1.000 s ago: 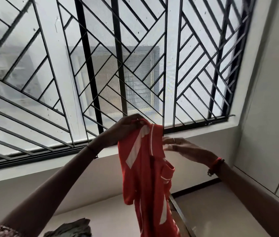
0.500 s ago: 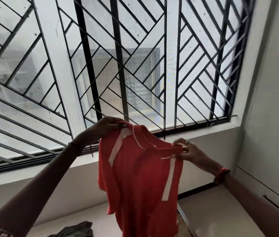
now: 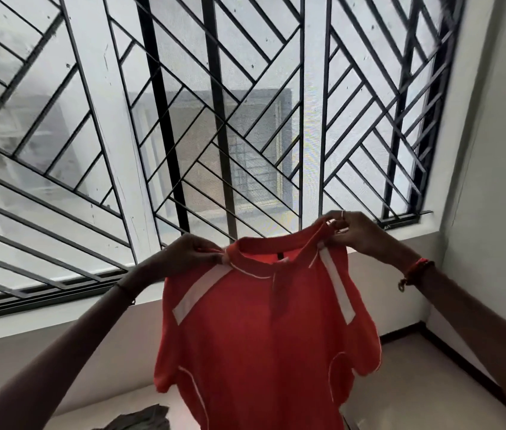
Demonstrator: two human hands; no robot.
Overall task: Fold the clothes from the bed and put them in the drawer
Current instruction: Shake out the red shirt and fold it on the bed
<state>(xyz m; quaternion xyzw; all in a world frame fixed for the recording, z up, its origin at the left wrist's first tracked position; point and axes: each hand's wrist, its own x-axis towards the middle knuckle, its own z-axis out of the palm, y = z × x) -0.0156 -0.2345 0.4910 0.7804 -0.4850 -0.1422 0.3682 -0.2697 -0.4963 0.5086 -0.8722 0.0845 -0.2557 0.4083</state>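
A red short-sleeved shirt [image 3: 261, 336] with white shoulder stripes and a collar hangs spread out in front of me, held up in the air. My left hand [image 3: 188, 256] pinches its left shoulder beside the collar. My right hand [image 3: 355, 232] pinches the right shoulder, slightly higher. The shirt's lower part runs out of the frame at the bottom. The bed and the drawer are hidden from this view.
A large window with a black diagonal metal grille [image 3: 214, 119] fills the wall ahead. A dark grey-green garment [image 3: 143, 418] lies at the bottom edge. A pale cabinet or wall panel [image 3: 499, 181] stands on the right, with floor [image 3: 416, 383] below it.
The shirt went from hanging bunched to spread wide by both shoulders. My right hand rose and moved right; my left hand shifted to the other shoulder.
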